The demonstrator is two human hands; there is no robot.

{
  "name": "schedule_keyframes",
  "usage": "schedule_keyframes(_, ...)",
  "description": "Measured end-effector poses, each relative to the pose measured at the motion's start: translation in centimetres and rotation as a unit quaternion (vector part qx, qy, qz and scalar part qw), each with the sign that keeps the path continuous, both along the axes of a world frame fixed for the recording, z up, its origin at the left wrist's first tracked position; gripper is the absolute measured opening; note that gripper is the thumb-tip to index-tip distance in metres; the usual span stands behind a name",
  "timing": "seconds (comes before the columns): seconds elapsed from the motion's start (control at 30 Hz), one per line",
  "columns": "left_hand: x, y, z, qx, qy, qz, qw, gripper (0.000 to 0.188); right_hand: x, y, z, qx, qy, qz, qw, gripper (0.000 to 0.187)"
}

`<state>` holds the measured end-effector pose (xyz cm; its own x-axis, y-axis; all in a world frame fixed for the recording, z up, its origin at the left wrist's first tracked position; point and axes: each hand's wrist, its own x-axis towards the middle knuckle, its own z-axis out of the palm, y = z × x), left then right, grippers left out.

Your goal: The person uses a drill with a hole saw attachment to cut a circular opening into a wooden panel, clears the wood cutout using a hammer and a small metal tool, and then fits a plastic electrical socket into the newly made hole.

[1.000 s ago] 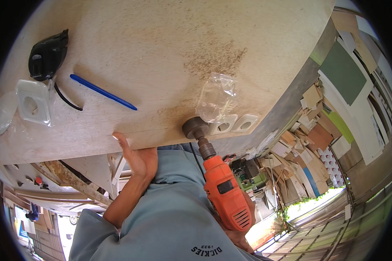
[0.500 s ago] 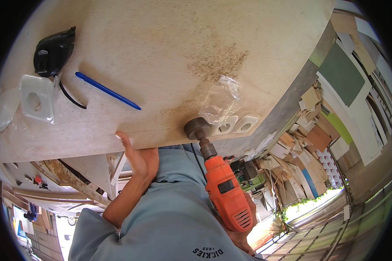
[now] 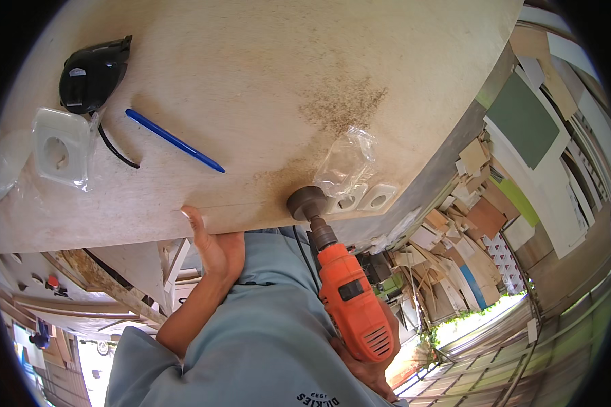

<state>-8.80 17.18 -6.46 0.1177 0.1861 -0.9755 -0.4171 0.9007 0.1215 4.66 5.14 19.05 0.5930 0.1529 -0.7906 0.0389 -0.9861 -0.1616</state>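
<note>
We're gripping the orange drill (image 3: 349, 302) with our right hand (image 3: 366, 370), its round cutter (image 3: 307, 202) pressing the board (image 3: 251, 88) at six o'clock; our left hand (image 3: 214, 244) is clasping the board's edge.

Your drill (image 3: 352, 305) is bright orange with a black switch patch and a dark grey chuck; the round cutter (image 3: 306, 202) on it is dark brown-grey. The board (image 3: 251, 88) is pale beige with a speckled brown dust patch toward its near edge. Your pen (image 3: 174, 140) is blue. The socket (image 3: 60, 146) by the board's left edge is white in clear wrap, the tool (image 3: 91, 73) above it glossy black with a black cord. Your shirt (image 3: 265, 339) is pale grey-blue. The clear bag (image 3: 346, 163) by the cutter holds white frames.
</note>
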Motion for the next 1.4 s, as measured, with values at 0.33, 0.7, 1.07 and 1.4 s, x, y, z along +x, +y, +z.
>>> schedule_keyframes(0.33,-0.1,-0.3,-0.3,0.007,0.004,0.001,1.0,0.086,0.4,0.5,-0.1,-0.005,-0.006,0.011,1.0,0.099)
schedule_keyframes(0.7,0.5,-0.1,-0.2,0.008,0.017,0.0,1.0,0.088,0.7,0.5,-0.3,-0.012,-0.003,0.026,1.0,0.099)
schedule_keyframes(1.07,0.5,-0.1,-0.2,0.008,0.019,0.002,1.0,0.09,1.1,0.9,-0.4,-0.017,0.0,0.052,0.998,0.098)
schedule_keyframes(1.4,0.5,-0.1,-0.2,0.007,0.021,-0.005,1.0,0.091,0.9,0.0,-0.6,0.007,-0.008,0.06,0.998,0.098)
